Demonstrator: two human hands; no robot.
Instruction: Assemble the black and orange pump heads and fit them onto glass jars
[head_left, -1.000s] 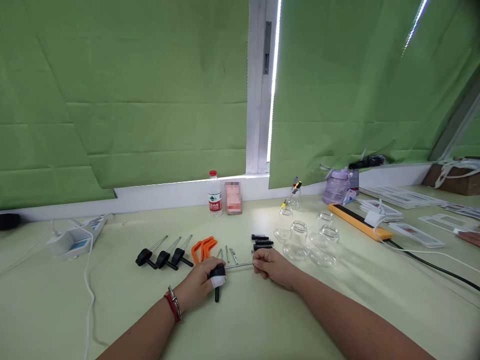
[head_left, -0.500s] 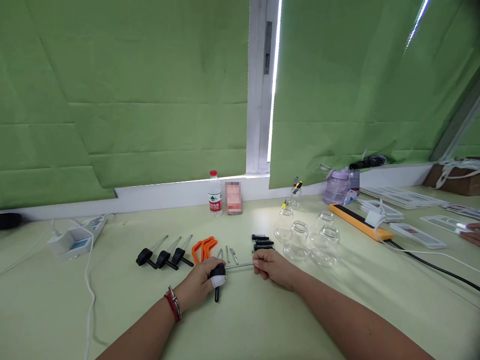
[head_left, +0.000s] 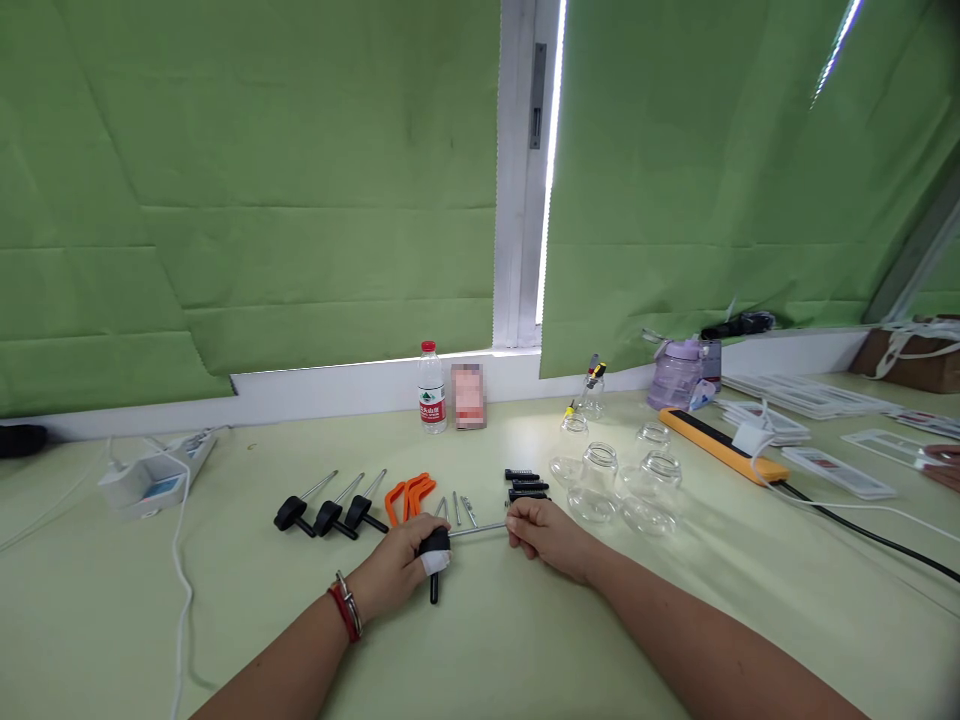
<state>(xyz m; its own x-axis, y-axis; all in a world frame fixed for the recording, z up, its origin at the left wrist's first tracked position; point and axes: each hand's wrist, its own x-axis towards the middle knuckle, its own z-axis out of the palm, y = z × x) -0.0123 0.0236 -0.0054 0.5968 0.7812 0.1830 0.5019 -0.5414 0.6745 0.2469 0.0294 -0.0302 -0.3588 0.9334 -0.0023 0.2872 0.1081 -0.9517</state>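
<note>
A person's left hand was closed around the round head of a black crank-shaped piece at the lower center of the frame, the piece's short black handle pointing toward the bottom edge, as the right hand pinched the far end of its metal rod, thumb and fingers together on the tip. White tape wrapped the left thumb. Three similar black pieces lay in a row left of center on the pale green table, beside orange loops and small metal pins just beyond the hands. Black parts sat near the right fingers, with clear jars grouped right of center. A red-capped bottle stood near the middle of the frame.
</note>
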